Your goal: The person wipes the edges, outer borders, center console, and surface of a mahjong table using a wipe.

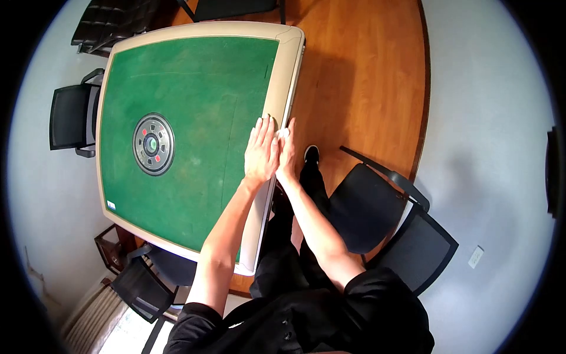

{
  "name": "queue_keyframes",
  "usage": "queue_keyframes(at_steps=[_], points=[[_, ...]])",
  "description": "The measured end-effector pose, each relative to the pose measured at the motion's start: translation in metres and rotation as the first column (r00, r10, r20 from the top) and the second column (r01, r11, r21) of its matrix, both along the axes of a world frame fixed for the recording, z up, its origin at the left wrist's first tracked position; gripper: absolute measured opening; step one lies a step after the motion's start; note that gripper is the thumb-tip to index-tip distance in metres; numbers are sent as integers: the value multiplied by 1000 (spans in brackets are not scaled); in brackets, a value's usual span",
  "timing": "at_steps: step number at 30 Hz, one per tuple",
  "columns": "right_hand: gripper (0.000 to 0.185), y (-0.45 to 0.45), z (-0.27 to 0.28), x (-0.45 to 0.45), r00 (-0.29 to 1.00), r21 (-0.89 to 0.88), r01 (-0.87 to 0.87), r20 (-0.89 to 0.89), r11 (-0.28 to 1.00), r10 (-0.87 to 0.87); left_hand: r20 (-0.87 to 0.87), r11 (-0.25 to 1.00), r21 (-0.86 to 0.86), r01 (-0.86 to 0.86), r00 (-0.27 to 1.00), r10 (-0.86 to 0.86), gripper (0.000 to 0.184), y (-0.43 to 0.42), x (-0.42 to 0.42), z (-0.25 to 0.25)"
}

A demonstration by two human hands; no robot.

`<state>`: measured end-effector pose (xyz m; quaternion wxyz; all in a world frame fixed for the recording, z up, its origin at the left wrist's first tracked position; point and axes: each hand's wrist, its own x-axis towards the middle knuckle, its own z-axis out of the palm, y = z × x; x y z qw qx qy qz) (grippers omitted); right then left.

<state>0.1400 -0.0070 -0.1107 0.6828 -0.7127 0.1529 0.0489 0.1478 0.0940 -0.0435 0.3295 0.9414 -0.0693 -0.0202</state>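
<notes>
A square table has a green felt top (200, 106) inside a beige rim (283, 76). A round black dial (153, 144) with red marks sits in the middle of the felt. My left hand (261, 150) lies flat on the felt's edge and the rim, fingers stretched out. Beside it, my right hand (286, 152) is at the outer side of the rim, its fingers extended along the edge and its thumb near my left hand. Neither hand shows an object in it.
A black chair (368, 206) stands to the right of my legs. Other black chairs are at the left (72, 117) and lower left (144, 289). At the top left is a dark padded seat (112, 20). The floor is wooden (377, 76).
</notes>
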Motion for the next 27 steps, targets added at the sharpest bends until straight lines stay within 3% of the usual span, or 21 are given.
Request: queue_keyframes(at_steps=[2,6,16,20,22,24,27], points=[[64,-1,-9,35,1000,-104,28,16,994,-26,-10,1000,-8,-18,1000,18,61,-2,0,2],[61,-8,0,128,972,-225,144,217,964,-95,-8,1000,18,-11,1000,11,60,-4,3,5],[59,-50,-6,340,973,-270,129,220,954,-69,-39,999,30,-32,999,34,64,-5,3,9],[60,-49,-15,327,964,-231,139,255,963,-78,-38,999,27,-42,998,43,64,-5,3,5],[62,-46,-8,288,967,-326,117,253,938,-33,-24,999,25,-45,999,46,64,-6,4,3],[65,-36,-4,240,978,-157,92,199,983,-59,-20,999,4,-36,999,36,63,-5,3,5],[66,-24,-10,170,981,-200,67,192,977,-28,5,999,-10,-45,999,45,60,-7,4,6]])
